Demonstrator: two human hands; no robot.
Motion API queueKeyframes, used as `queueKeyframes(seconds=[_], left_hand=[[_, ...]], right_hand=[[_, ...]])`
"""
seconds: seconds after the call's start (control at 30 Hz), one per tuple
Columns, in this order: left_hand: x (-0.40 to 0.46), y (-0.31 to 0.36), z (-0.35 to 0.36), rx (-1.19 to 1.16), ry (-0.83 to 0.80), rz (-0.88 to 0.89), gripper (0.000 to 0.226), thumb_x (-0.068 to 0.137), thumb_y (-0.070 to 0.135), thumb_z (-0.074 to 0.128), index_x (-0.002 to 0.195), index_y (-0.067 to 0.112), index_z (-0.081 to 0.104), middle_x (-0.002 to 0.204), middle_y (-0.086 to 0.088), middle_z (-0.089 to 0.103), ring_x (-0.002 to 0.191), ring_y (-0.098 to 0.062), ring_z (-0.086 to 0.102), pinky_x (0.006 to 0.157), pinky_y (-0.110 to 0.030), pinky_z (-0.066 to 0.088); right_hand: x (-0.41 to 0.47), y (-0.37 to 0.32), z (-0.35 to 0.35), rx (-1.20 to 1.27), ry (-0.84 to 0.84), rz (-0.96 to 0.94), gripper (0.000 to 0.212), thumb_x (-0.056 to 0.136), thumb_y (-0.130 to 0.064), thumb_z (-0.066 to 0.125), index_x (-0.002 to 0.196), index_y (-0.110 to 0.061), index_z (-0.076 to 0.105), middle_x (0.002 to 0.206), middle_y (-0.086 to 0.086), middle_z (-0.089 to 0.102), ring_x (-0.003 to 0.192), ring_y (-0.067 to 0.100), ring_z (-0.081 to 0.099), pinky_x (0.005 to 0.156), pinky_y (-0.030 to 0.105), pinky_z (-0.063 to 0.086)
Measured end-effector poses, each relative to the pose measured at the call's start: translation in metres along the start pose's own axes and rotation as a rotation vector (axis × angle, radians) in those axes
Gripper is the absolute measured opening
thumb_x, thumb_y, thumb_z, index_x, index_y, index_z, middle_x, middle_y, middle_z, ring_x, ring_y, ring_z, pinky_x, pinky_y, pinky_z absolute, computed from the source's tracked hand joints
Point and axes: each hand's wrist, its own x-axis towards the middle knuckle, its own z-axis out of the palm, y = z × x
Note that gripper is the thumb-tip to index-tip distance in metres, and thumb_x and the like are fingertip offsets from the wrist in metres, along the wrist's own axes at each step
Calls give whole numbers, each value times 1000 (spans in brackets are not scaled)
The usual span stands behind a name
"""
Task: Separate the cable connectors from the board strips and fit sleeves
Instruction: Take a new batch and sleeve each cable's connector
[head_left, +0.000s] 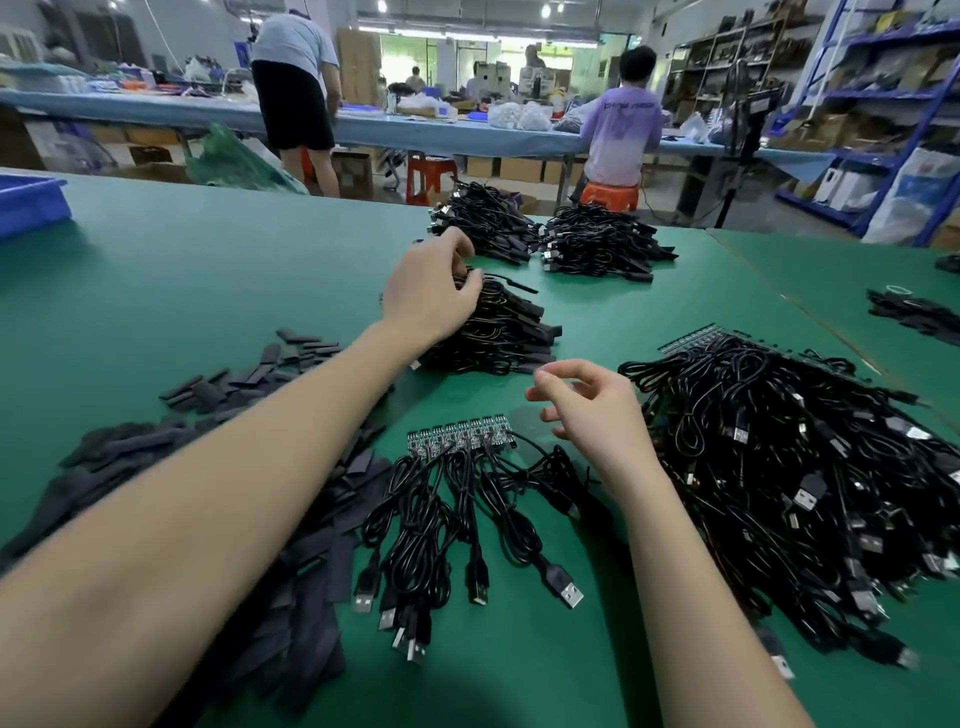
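On green table (208, 270): one board strip (457, 435), three sleeved-cable piles (498, 332).

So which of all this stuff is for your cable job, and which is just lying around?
For the job:
board strip with cables
black sleeves
big pile of strips with cables
sleeved cable pile under the left hand
right hand, holding nothing

Just lying about:
blue bin
orange stool
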Motion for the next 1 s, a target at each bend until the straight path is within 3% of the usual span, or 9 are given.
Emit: queueKeyframes(seconds=[0.07, 0.23, 0.3, 0.4, 0.53, 0.7, 0.83, 1.0], left_hand=[[-29, -1, -7, -74, -37, -16, 5, 92, 28, 62, 93, 24, 64, 79, 11, 66, 73, -11, 60, 74, -35, 55], [-89, -5, -8, 20, -534, -53, 15, 96, 39, 60, 96, 30, 71, 92, 11, 71, 91, -12, 66, 89, -38, 56], [-94, -4, -8, -3, -548, -81, 18, 96, 40, 61, 98, 28, 74, 92, 7, 73, 90, -13, 67, 85, -31, 55], [-92, -1, -14, -132, -551, -124, 11, 93, 36, 67, 88, 30, 75, 85, 6, 74, 80, -7, 64, 68, -16, 45], [-83, 4, -29, -299, -559, -63, 10, 92, 34, 70, 83, 33, 75, 79, 14, 73, 73, 2, 63, 72, -16, 47], [-78, 10, -42, -410, -608, 32, 10, 94, 31, 70, 92, 25, 77, 76, 16, 70, 68, 5, 59, 67, -9, 43], [-77, 13, -47, -400, -630, 71, 12, 96, 33, 68, 96, 25, 75, 88, 10, 74, 79, 2, 65, 74, -10, 45], [-76, 14, -53, -350, -649, 121, 14, 95, 39, 66, 97, 28, 74, 92, 9, 74, 87, -8, 68, 83, -22, 53]], right_hand=[[1, 0, -1, -146, -2, -21, 9, 93, -30, 66, 87, -28, 72, 77, -16, 76, 71, 10, 69, 77, 33, 58], [1, -2, 0, -229, -32, 2, 12, 91, -34, 66, 84, -28, 74, 77, -16, 76, 83, 13, 72, 85, 35, 57], [0, -2, 0, -223, -43, 6, 13, 91, -34, 66, 86, -28, 75, 78, -16, 77, 81, 12, 72, 82, 32, 56], [-1, -2, -1, -183, -72, 12, 13, 93, -37, 67, 89, -28, 76, 80, -16, 77, 71, 6, 69, 70, 23, 48], [-3, -9, -3, -137, -133, -34, 19, 94, -45, 69, 94, -28, 78, 87, -15, 77, 66, -1, 65, 67, 19, 44], [-3, -15, -7, -69, -176, -91, 15, 95, -32, 73, 93, -18, 79, 77, -11, 75, 56, -6, 57, 52, 6, 41], [-5, -15, -13, -52, -216, -112, 19, 94, -36, 73, 93, -18, 79, 67, -17, 69, 57, -6, 54, 53, 6, 40], [-4, -13, -12, -56, -240, -124, 17, 94, -34, 73, 92, -18, 78, 60, -20, 64, 55, -7, 52, 52, 5, 38]])
